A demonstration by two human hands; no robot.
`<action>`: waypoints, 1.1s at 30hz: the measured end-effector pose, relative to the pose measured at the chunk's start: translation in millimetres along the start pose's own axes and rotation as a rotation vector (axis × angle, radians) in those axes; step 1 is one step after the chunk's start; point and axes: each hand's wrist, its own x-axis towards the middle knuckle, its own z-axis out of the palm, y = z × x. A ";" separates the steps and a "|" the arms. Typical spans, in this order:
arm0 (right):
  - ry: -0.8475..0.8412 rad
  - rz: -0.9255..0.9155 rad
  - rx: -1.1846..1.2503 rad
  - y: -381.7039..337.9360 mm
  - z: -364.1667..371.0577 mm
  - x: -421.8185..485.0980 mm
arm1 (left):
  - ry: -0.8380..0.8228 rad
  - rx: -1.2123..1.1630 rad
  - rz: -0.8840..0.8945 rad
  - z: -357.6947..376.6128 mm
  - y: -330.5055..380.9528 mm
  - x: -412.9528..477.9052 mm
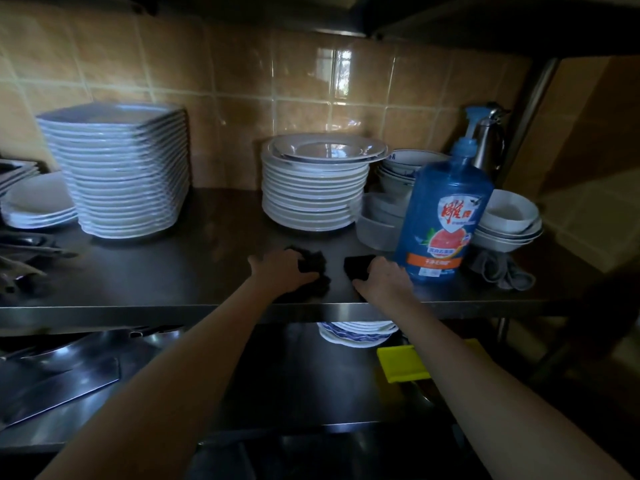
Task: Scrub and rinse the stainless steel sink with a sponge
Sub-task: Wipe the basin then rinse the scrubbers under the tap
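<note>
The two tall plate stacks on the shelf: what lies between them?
Nothing stands between the square plate stack and the round plate stack; the head view shows only bare dark shelf and tiled wall.

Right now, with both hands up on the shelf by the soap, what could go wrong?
1. The right hand rests on a flat dark pad right beside the blue dish soap bottle; lifting carelessly could tip it toward the shelf edge.
2. The left hand covers a dark scouring wad; it may scratch steel.
3. The round plate stack stands close behind.
</note>
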 end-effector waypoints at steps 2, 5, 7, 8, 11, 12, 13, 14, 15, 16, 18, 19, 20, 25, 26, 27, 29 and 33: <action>-0.005 0.005 -0.015 -1.0 0.3 2.2 | -0.004 0.029 -0.006 -0.9 1.5 -0.6; -0.009 0.018 -0.008 -0.7 -1.8 2.7 | -0.017 0.052 -0.014 -4.3 3.5 -3.5; -0.005 0.025 0.000 -0.5 -2.0 1.6 | -0.019 0.055 -0.016 -7.3 5.3 -4.4; -0.002 0.027 0.002 -0.5 -1.8 1.2 | -0.017 0.053 -0.018 -7.7 6.1 -5.0; 0.001 0.027 -0.015 -0.8 -1.1 0.8 | -0.016 0.048 -0.022 -6.1 7.0 -6.5; 0.000 0.026 -0.018 -1.0 -0.9 1.4 | -0.017 0.050 -0.024 -5.7 6.7 -6.8; 0.002 0.021 -0.019 -1.0 -0.6 1.8 | -0.017 0.059 -0.028 -5.5 6.4 -6.4; 0.004 0.017 -0.021 -1.1 -0.5 2.1 | -0.018 0.072 -0.035 -5.6 6.4 -6.1; 0.007 0.016 -0.023 -1.3 -0.2 1.7 | -0.022 0.084 -0.041 -5.6 6.6 -6.0; 0.012 0.018 -0.027 -1.5 0.4 1.6 | -0.024 0.090 -0.044 -5.3 6.7 -5.9; 0.025 0.021 -0.034 -1.9 1.8 0.0 | -0.018 0.091 -0.043 -3.3 6.2 -6.8; 0.031 0.019 -0.040 -1.9 2.2 -1.1 | -0.008 0.090 -0.044 -2.5 6.7 -7.9; 0.034 0.016 -0.044 -1.2 2.7 -1.8 | 0.006 0.087 -0.050 -1.6 7.1 -9.2; 0.007 -0.003 0.037 2.1 -3.6 -8.2 | 0.101 0.078 -0.051 -1.8 10.0 -21.1; 0.017 -0.008 0.071 3.2 -5.8 -9.6 | 0.123 0.074 -0.039 -2.4 10.1 -23.5; 0.033 -0.011 0.100 4.2 -8.4 -11.5 | 0.134 0.063 -0.032 -3.2 9.8 -26.0; 0.050 -0.029 0.109 6.0 -12.7 -16.6 | 0.138 0.039 -0.025 -3.8 8.7 -32.2; 0.053 -0.074 0.058 10.2 -16.4 -31.0 | 0.125 0.036 -0.021 -9.9 7.9 -46.3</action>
